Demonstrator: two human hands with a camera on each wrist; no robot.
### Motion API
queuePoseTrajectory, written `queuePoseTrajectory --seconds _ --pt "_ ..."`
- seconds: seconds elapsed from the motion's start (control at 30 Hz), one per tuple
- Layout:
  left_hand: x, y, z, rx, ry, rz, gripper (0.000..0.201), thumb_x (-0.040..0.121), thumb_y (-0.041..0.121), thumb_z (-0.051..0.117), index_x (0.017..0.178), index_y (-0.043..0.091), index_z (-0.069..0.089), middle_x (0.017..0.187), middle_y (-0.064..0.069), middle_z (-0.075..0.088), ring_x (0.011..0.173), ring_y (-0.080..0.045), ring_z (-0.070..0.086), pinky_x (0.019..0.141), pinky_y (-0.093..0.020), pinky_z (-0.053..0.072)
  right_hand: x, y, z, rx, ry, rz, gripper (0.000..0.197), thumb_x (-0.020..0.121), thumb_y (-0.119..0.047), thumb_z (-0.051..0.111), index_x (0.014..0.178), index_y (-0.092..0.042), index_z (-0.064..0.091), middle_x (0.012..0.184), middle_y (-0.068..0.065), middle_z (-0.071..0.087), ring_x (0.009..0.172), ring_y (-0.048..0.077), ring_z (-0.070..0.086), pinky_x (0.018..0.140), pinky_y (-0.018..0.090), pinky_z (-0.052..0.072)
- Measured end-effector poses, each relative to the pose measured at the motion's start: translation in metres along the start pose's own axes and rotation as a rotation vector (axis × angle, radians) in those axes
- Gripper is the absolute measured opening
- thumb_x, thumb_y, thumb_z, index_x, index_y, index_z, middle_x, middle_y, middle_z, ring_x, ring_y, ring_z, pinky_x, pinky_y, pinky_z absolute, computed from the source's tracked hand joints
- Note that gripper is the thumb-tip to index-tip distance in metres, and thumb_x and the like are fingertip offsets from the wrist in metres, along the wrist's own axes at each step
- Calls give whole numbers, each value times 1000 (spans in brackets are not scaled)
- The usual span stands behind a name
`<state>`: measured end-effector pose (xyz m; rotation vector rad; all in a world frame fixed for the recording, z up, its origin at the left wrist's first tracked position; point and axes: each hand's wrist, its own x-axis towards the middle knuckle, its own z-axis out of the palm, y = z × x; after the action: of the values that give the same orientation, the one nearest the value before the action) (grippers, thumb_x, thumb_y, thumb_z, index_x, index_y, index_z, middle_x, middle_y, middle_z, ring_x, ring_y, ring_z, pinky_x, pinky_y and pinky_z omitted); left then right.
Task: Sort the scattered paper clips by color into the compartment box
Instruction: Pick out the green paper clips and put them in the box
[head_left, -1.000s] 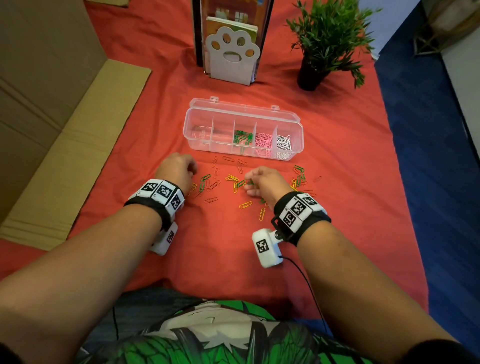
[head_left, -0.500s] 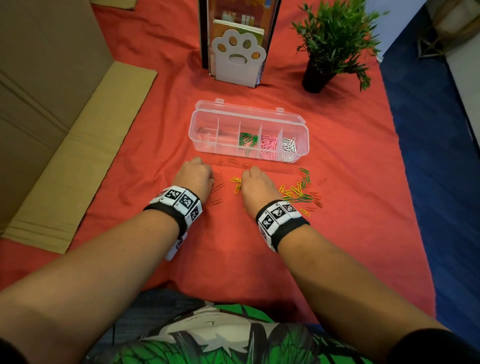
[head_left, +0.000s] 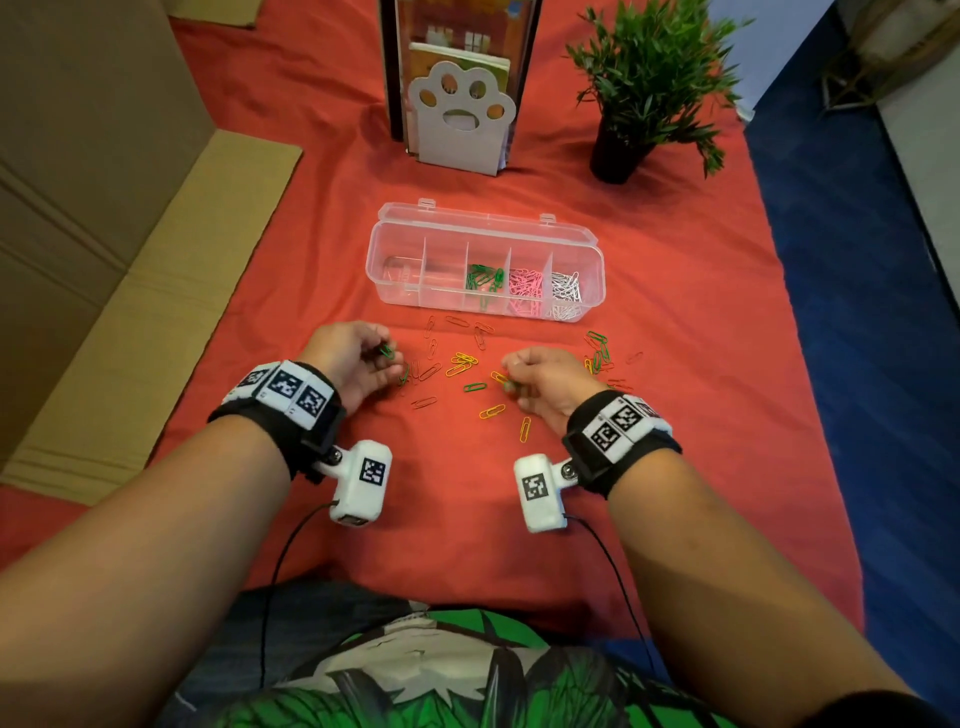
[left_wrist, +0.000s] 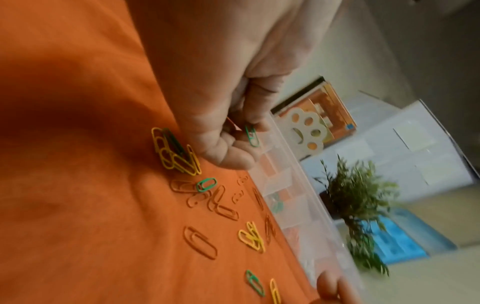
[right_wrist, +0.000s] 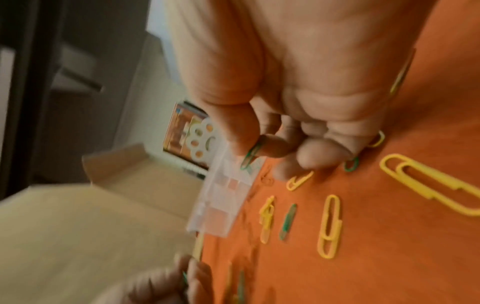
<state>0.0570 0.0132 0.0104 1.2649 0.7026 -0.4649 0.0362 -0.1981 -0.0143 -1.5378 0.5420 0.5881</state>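
Note:
A clear compartment box (head_left: 395, 244) sits open on the red cloth, with green (head_left: 483, 276), pink (head_left: 525, 283) and white (head_left: 565, 287) clips in its three right cells; the two left cells look empty. Yellow (head_left: 461, 358), green (head_left: 475, 387) and red (head_left: 425, 402) clips lie scattered in front of it. My left hand (head_left: 358, 356) pinches a green clip (left_wrist: 251, 135) between thumb and fingers. My right hand (head_left: 540, 376) has curled fingers and pinches another green clip (right_wrist: 250, 155) just above the cloth.
A paw-shaped white bookend (head_left: 460, 124) with books stands behind the box, a potted plant (head_left: 644, 88) at the back right. Flattened cardboard (head_left: 130, 291) lies along the left. The cloth ends at blue floor (head_left: 857, 338) on the right.
Both hands have turned from palm-down on the cloth to curled pinches lifted slightly, each now with a green clip. The head view has drifted a little.

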Motion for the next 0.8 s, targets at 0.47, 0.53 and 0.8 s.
queuePoseTrajectory --seconds 0.47,0.53,0.8 --pt "13 -27 2 1550 207 604 26 82 28 61 94 6 70 105 -17 56 96 -33 58 82 -37 48 -10 8 48 -1505 146 -585 35 86 0 26 111 1 51 113 18 48 104 36 51 85 45 44" --pt "14 -29 3 1560 206 619 23 83 22 58 92 3 68 104 -18 55 95 -35 58 82 -38 48 -13 10 53 -1557 140 -632 52 80 -4 8 111 1 49 113 17 49 104 35 51 83 43 44" --pt "16 -24 -3 1066 194 485 4 80 18 62 77 15 63 81 -1 62 78 -20 57 75 -28 43 3 2 26 -849 58 -314 11 90 -11 48 90 -12 58 95 10 60 82 22 54 71 26 39"
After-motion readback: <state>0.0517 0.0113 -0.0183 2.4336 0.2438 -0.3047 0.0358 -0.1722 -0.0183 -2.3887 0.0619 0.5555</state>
